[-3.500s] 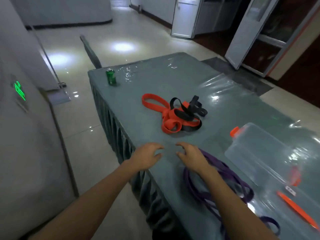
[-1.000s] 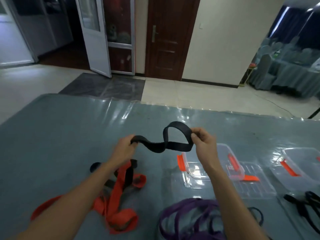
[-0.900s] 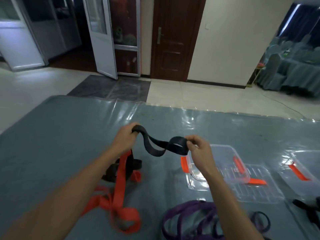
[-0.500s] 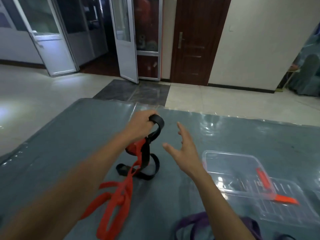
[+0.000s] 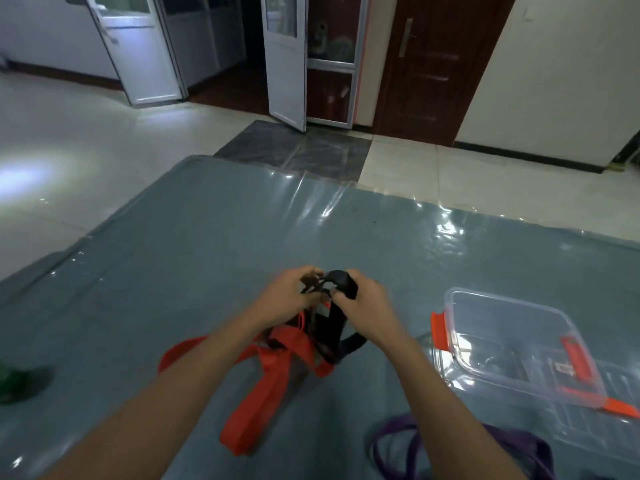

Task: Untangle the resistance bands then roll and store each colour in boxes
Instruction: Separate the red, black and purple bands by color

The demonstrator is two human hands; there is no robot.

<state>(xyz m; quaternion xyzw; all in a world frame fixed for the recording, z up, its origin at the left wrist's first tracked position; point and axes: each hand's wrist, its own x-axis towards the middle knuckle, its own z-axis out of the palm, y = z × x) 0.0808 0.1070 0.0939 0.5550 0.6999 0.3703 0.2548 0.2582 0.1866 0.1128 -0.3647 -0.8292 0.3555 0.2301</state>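
where the grey table point(image 5: 207, 237) meets shiny floor point(image 5: 52, 133) and doors point(image 5: 284, 57), i see both hands, left point(image 5: 287, 299) and right point(image 5: 363, 303), pinching the black band point(image 5: 341, 284) above the red band point(image 5: 273, 368); a clear box point(image 5: 512, 341) sits right, a purple band point(image 5: 519, 445) near.

Black band point(image 5: 341, 306) tangled with orange band point(image 5: 273, 372), purple band point(image 5: 519, 445) nearby, clear box point(image 5: 512, 341) open

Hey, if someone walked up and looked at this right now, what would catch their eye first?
Both hands, the left hand and the right hand, pinch a black band lifted above the table's middle. Below them an orange band trails toward the near edge, still tangled with it. A clear box with orange clips sits open at right.
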